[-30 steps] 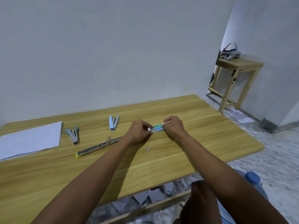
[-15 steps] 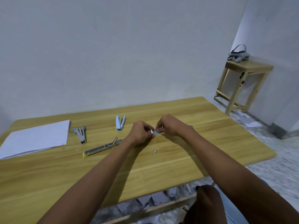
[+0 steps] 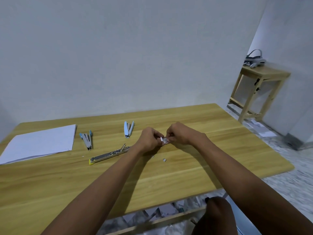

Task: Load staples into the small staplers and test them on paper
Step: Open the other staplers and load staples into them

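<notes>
My left hand [image 3: 149, 139] and my right hand [image 3: 181, 134] meet over the middle of the wooden table [image 3: 203, 167], both pinching a small strip of staples [image 3: 164, 139] between their fingertips. Two small blue staplers lie open on the table: one [image 3: 128, 128] just left of my hands, another [image 3: 86, 139] further left beside the paper. A long metal stapler with a yellow tip [image 3: 108, 155] lies open by my left wrist. A stack of white paper [image 3: 39, 143] sits at the table's left end. Loose staple bits [image 3: 164, 160] lie below my hands.
A small wooden side table [image 3: 260, 85] stands at the back right against the wall, with a headset [image 3: 254, 60] on top. Paper scraps [image 3: 162, 211] lie on the floor under the table. My knee [image 3: 218, 216] shows below the table's near edge.
The coloured staple box seen between my hands a second ago is gone from view. My hands have drawn closer together and now pinch a short staple strip.
</notes>
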The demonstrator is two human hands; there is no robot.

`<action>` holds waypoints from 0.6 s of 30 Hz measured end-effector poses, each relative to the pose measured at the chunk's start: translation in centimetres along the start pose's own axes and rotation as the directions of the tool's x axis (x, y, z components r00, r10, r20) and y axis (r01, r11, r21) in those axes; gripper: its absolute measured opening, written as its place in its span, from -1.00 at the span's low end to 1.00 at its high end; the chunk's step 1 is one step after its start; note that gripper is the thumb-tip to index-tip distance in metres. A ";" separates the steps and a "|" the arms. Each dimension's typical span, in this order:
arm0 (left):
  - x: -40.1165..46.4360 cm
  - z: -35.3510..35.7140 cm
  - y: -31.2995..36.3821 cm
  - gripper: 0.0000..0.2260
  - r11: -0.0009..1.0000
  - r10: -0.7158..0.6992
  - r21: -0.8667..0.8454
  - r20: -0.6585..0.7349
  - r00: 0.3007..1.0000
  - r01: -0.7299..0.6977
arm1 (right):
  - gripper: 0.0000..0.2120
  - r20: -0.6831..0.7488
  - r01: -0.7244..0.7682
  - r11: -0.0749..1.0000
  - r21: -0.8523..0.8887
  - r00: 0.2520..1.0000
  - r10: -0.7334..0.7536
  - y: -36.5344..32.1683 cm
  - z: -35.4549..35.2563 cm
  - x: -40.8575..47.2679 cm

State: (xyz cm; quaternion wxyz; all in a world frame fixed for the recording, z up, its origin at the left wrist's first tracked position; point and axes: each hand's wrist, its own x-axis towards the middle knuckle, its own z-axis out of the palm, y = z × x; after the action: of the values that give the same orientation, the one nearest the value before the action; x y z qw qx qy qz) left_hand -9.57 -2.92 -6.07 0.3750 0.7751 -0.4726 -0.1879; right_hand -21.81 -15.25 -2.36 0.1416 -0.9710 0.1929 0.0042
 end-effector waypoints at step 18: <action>-1.4 -7.3 -0.1 -0.65 1.000 -0.019 -0.008 -0.110 0.994 0.018 | -0.92 0.013 0.001 0.998 0.068 1.000 -0.002 -0.6 -0.5 0.7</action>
State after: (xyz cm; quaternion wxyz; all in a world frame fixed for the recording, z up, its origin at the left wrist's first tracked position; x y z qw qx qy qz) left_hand -5.46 1.25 -1.45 0.4012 0.7872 -0.4436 -0.1500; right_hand -20.90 -15.09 -1.75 0.1759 -0.9656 0.1913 0.0037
